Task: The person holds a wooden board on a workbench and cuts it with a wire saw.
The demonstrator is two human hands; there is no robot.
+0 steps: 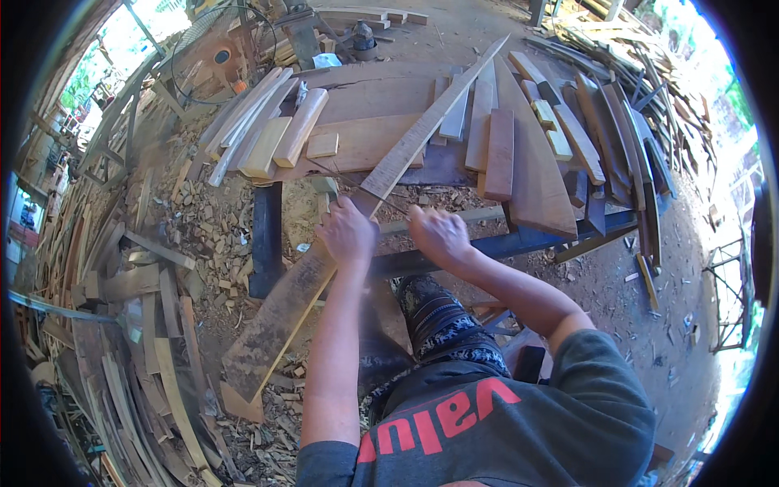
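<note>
Mid-frame, left hand (349,231) clasps long brown wooden plank (393,169), seemingly for steadiness; right hand (439,235) grips thin dark rod (394,207).

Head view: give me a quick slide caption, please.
Left hand at a long board slanting across a wooden workbench, right hand to the board's right, cut wood pieces around.

Bare wide boards (365,91) leave open passage left of the long diagonal plank (396,166); wooden blocks (500,154) crowd its right side
</note>
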